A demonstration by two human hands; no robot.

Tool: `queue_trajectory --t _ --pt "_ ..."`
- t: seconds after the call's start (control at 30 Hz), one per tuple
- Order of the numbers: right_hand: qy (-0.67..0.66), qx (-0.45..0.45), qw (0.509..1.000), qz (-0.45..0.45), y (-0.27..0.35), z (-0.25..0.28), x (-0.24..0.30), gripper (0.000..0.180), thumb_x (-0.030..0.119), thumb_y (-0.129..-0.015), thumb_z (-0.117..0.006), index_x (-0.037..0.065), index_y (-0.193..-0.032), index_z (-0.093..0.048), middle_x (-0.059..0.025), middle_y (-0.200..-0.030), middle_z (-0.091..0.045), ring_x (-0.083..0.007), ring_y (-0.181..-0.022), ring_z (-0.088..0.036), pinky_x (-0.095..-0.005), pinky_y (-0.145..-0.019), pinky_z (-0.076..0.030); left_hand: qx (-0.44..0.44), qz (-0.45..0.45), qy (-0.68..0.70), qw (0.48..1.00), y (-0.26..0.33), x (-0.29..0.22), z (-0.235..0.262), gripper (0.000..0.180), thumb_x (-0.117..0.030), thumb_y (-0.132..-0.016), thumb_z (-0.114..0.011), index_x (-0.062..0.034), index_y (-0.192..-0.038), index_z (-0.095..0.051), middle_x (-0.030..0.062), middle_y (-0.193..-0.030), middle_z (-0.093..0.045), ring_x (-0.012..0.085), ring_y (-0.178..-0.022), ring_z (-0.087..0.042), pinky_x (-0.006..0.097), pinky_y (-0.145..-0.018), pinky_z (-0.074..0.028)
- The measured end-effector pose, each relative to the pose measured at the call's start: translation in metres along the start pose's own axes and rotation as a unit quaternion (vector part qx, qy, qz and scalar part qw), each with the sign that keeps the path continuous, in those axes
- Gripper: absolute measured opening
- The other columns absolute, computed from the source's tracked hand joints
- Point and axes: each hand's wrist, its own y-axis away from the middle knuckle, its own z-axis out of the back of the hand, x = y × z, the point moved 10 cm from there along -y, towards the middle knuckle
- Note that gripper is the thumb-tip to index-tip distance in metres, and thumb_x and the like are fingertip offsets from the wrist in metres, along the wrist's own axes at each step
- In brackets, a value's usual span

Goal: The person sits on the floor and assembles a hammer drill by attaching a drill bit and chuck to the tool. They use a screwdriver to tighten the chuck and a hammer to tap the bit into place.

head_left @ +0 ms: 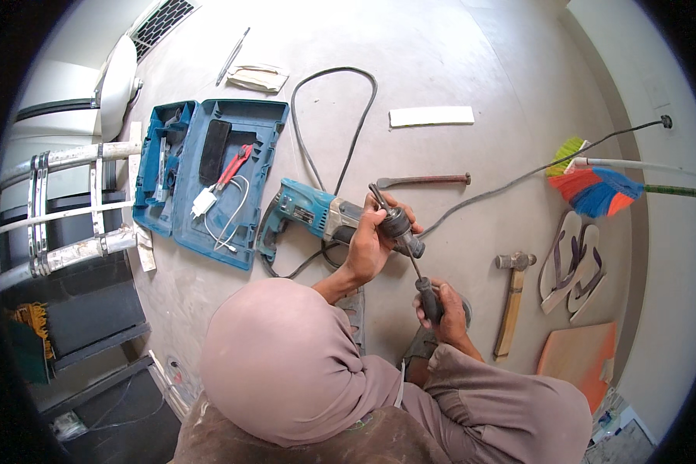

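A blue and grey corded power drill (pixel 305 210) lies in front of me, its front end pointing right. My left hand (pixel 373 246) is closed round a black drill chuck (pixel 395 222) at that front end. A thin metal rod (pixel 377 195) sticks out of the chuck's upper side. Whether the chuck is joined to the drill cannot be seen behind my fingers. A screwdriver (pixel 429 300) with a dark handle is gripped in my right hand (pixel 448 311). Its shaft slants up to the underside of the chuck, but its tip is hidden.
An open blue tool case (pixel 243 261) at left holds red-handled pliers (pixel 234 166) and a white charger with cable. Farther right lie a flat chisel (pixel 425 180), hammer (pixel 510 309), sandals (pixel 562 259) and a colourful broom (pixel 595 189). The drill's cord (pixel 510 185) crosses the floor.
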Motion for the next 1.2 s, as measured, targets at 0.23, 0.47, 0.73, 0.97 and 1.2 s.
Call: queue_trajectory --t 0.23,0.47,0.73,0.97,1.2 --pt "0.223 -0.051 0.958 0.175 0.003 0.017 0.02 0.025 0.02 -0.1 -0.061 0.002 -0.118 -0.062 -0.0101 -0.096 -0.068 -0.0132 -0.074 -0.062 -0.0264 -0.062 -0.049 -0.005 -0.003 -0.018 1.0 0.001 0.003 0.007 0.023 -0.026 -0.1 -0.037 -0.0132 -0.119 -0.042 0.0149 -0.108 -0.057 0.0262 -0.102 -0.062 0.05 -0.099 -0.049" --pt "0.275 -0.14 0.926 0.216 0.012 0.044 0.029 0.019 0.014 -0.099 -0.062 0.002 -0.114 -0.061 -0.0118 -0.099 -0.069 -0.0186 -0.086 -0.068 -0.0312 -0.075 -0.055 0.004 -0.004 -0.071 0.997 -0.013 0.025 0.005 0.021 -0.025 -0.102 -0.036 -0.0133 -0.119 -0.037 0.0125 -0.108 -0.056 0.0238 -0.1 -0.065 0.042 -0.082 -0.057" --pt "0.316 -0.13 0.898 0.276 0.013 0.026 0.034 0.021 0.019 -0.1 -0.062 0.004 -0.114 -0.058 -0.008 -0.094 -0.066 -0.0163 -0.079 -0.064 -0.0293 -0.071 -0.052 -0.027 -0.035 -0.112 0.993 -0.005 0.018 0.014 0.028 -0.036 -0.107 -0.041 -0.0109 -0.119 -0.038 0.0076 -0.107 -0.055 0.0154 -0.101 -0.061 0.03 -0.084 -0.05" --pt "-0.007 0.058 0.998 0.016 -0.005 -0.003 0.006 0.036 0.023 -0.095 -0.06 0.007 -0.125 -0.048 -0.0098 -0.1 -0.055 -0.0156 -0.087 -0.056 -0.0242 -0.045 -0.048 -0.079 -0.035 -0.062 0.994 -0.009 0.018 0.032 0.026 -0.034 -0.103 -0.054 -0.0118 -0.112 -0.043 0.0073 -0.1 -0.058 0.0161 -0.083 -0.066 0.031 -0.073 -0.056" --pt "-0.132 0.174 0.968 -0.126 0.007 -0.044 -0.007 0.057 0.032 -0.099 -0.058 0.015 -0.148 -0.034 -0.007 -0.083 -0.048 -0.0111 -0.052 -0.043 -0.0209 -0.038 -0.039 -0.063 -0.076 0.043 0.994 -0.011 -0.005 0.019 0.019 -0.027 -0.101 -0.049 -0.0099 -0.106 -0.044 0.0072 -0.087 -0.056 0.0149 -0.069 -0.061 0.033 -0.061 -0.057"
